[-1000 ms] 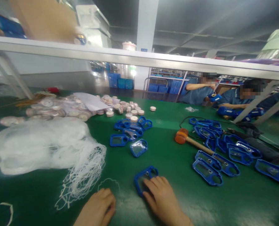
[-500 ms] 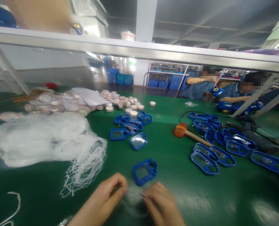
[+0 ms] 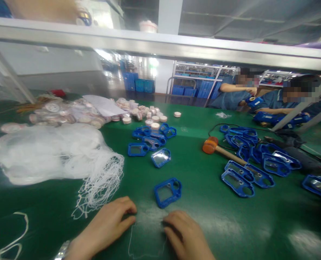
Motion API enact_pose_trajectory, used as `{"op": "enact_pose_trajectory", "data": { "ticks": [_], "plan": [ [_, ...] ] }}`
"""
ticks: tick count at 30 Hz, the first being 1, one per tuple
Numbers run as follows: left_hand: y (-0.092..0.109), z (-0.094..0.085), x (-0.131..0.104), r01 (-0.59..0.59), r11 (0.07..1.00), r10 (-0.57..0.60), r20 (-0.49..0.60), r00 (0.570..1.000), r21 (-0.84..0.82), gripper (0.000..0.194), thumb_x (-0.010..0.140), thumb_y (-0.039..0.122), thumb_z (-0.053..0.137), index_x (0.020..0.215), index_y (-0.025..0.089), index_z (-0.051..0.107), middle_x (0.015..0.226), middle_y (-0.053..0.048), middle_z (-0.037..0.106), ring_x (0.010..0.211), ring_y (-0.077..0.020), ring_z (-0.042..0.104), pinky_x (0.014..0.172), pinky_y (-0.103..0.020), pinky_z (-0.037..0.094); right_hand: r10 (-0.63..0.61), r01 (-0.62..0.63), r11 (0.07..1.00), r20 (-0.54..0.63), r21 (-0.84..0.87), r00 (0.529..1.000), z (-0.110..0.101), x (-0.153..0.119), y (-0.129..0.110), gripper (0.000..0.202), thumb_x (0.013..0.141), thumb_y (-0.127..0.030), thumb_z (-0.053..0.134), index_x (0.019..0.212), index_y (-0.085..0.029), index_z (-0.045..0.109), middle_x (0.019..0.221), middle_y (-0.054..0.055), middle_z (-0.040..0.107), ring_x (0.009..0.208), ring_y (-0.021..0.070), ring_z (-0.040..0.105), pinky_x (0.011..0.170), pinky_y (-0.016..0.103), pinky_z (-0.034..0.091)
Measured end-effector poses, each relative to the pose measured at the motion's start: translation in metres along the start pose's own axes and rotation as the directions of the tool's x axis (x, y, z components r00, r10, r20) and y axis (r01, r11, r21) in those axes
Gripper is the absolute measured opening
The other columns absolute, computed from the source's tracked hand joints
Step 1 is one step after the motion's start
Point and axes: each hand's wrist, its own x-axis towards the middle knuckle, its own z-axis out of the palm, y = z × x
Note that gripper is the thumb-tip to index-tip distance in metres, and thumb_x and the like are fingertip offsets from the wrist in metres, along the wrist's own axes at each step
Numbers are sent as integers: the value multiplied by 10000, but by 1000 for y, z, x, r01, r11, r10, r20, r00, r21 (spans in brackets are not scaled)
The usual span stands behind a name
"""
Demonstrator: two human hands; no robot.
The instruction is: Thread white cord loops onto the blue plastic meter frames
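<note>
A thin white string (image 3: 130, 240) hangs in a loop between my two hands at the bottom centre. One end rises to the fingertips of my left hand (image 3: 113, 220), which are closed near it. The other side runs up toward the pinched fingers of my right hand (image 3: 186, 231); the contact there is blurred. Just beyond my hands, a blue frame with a clear window and a round hole (image 3: 168, 192) lies flat on the green table (image 3: 192, 173). A tangle of white strings (image 3: 102, 182) is left of my left hand.
A white plastic bag (image 3: 49, 155) lies at the left, with wrapped pale discs (image 3: 65, 112) behind. More blue frames (image 3: 153, 141) are at centre and right, beside an orange-headed mallet (image 3: 210, 145). A metal shelf bar (image 3: 149, 45) crosses above. Two people sit at the far right.
My left hand has moved left, away from my right hand, and the string loop shows more clearly. At the right edge, a blue frame has shifted, with someone's fingers at it.
</note>
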Motion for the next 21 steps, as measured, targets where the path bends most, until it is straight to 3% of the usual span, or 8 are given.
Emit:
{"op": "enact_pose_trajectory", "data": {
  "ticks": [2,7,9,12,15,18,21],
  "plan": [
    [5,5,1,-3,998,2,3,1000,59,71,770,209,544,754,225,610,794,13,598,745,-165,579,666,-242,373,59,-59,998,31,-3,998,-1,4,-2,196,826,-165,520,982,-219,627,919,49,665,869,203,615,780,314,495],
    [7,20,3,-50,989,46,31,998,137,209,843,182,425,681,200,557,747,-15,572,729,-176,556,648,-258,348,119,-114,992,92,-50,989,13,9,-4,365,735,-184,620,1096,-238,604,1054,67,606,928,231,600,805,324,499],
    [8,21,2,-69,993,68,14,998,94,199,870,205,401,738,202,550,776,-21,574,744,-180,549,671,-262,356,133,-127,989,90,-70,987,19,9,-3,371,717,-171,624,1080,-244,612,1063,71,594,926,237,596,798,328,495],
    [16,16,0,-83,992,86,26,996,-98,162,896,239,393,797,213,518,778,2,569,711,-153,536,672,-236,368,141,-139,990,77,-28,987,20,8,-1,201,753,-132,562,908,-227,647,971,53,615,865,205,601,754,290,478],
    [26,7,0,-75,964,91,50,995,-254,153,891,257,419,776,212,509,738,27,559,672,-129,522,634,-205,368,213,-222,970,99,95,972,8,10,1,110,788,-147,537,768,-202,629,777,17,636,744,170,599,683,247,450],
    [36,-1,5,-56,948,81,69,994,-312,118,850,236,468,773,207,553,730,34,581,675,-126,531,618,-193,370,299,-324,923,140,209,944,-17,15,4,114,814,-187,522,739,-192,607,669,-10,619,661,150,578,617,222,420],
    [44,-6,14,-48,932,92,106,990,-360,140,821,213,478,853,222,614,790,32,631,716,-133,559,644,-194,391,274,-300,925,137,235,952,-48,24,7,114,817,-184,502,743,-192,588,666,-26,602,639,135,547,592,211,394]
  ]
}}
